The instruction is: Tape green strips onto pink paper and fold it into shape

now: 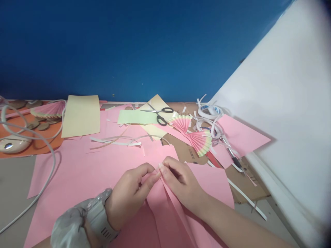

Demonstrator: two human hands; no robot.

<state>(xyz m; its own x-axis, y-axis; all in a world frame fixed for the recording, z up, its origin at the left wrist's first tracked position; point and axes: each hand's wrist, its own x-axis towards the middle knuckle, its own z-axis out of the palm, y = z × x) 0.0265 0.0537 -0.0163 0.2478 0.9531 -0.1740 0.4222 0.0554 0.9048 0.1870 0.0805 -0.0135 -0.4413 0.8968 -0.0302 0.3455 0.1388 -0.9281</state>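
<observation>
Both hands meet near the middle of the view over pink paper. My left hand [134,191], with a grey watch and scrunchie on its wrist, pinches the edge of a pink paper sheet [162,210] between thumb and finger. Beside it, my right hand [182,182] pinches the same sheet, thumb tips almost touching. From the fingers the sheet runs down toward me in folds. Just beyond lies a pleated pink paper fan [198,139] with yellow-green edges, shaped like a bow. Black-handled scissors [162,115] rest open on a pale green paper strip [137,117].
Large pink sheets [74,175] cover much of the table. A yellow sheet [81,117] and an orange mat [31,134] with a white mouse-like device [15,144] and a cable [53,172] are at left. Tape rolls [209,112], paper scraps and cardboard [254,182] crowd the right, beside a white wall.
</observation>
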